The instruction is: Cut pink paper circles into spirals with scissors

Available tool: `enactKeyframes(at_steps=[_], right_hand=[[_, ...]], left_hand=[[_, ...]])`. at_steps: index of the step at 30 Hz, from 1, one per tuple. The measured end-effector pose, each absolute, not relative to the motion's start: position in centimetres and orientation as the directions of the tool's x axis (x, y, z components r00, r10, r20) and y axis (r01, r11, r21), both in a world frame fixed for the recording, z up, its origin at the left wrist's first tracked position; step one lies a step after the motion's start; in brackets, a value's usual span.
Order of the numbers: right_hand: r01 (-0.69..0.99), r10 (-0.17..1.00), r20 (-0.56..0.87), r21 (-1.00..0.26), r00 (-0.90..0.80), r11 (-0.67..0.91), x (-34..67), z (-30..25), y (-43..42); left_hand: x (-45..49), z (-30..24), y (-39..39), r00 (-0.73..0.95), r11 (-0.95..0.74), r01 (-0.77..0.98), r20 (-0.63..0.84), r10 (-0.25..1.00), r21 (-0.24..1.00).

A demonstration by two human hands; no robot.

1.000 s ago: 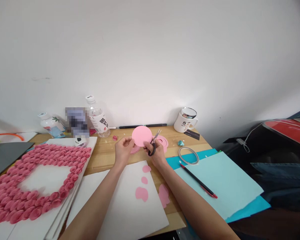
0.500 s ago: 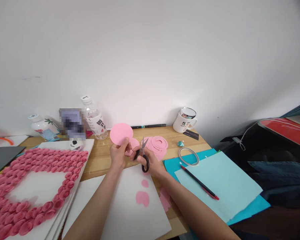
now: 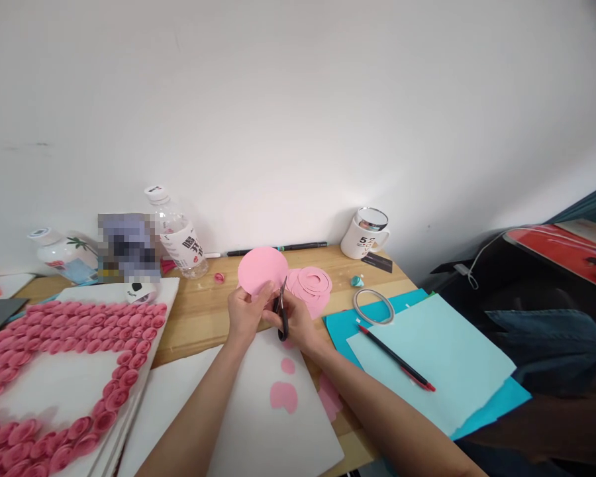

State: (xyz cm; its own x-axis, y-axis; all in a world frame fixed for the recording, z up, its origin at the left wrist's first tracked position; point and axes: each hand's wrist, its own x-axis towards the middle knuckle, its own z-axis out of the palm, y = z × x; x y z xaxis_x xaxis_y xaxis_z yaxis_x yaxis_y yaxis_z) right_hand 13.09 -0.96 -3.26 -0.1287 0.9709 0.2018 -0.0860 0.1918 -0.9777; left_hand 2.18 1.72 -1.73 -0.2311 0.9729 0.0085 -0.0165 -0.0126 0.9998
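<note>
My left hand [image 3: 244, 313] pinches the lower edge of a pink paper circle [image 3: 261, 268] and holds it upright above the wooden table [image 3: 203, 311]. My right hand [image 3: 298, 321] grips black-handled scissors [image 3: 281, 311], blades pointing up at the circle's lower right edge. Just behind my hands lies a pile of pink paper spirals [image 3: 312, 285]. Below my hands a white sheet [image 3: 258, 424] carries a few pink paper scraps [image 3: 283, 395].
A board of pink paper roses [image 3: 69, 344] lies at the left. Bottles [image 3: 176, 232], a white mug [image 3: 363, 235], a black pen [image 3: 278, 248], a tape ring [image 3: 373, 306], a red-and-black pencil [image 3: 396, 358] on light blue paper [image 3: 442, 358] surround the work spot.
The pink circle moved left, then back toward the centre. The scissors swung from its right side to below it, and now point up at its lower edge. The view has shifted slightly.
</note>
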Motion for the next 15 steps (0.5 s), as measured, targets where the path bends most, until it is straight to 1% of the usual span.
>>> enactKeyframes(at_steps=[3,9,15], right_hand=[[-0.087,0.97,0.196,-0.979,-0.147,0.185,13.2,-3.0,-1.0],[-0.141,0.951,0.194,-0.976,-0.24,0.164,13.3,-2.7,-1.0],[-0.158,0.962,0.189,-0.975,-0.199,0.159,13.4,-2.6,-1.1]], left_hand=[[2.1,-1.6,1.7,-0.214,0.001,-0.006,-0.002,0.977,1.0],[2.3,-0.7,1.2,-0.244,0.01,-0.072,-0.027,0.969,0.997],[2.3,-0.5,1.0,-0.222,0.013,-0.058,-0.025,0.975,0.998]])
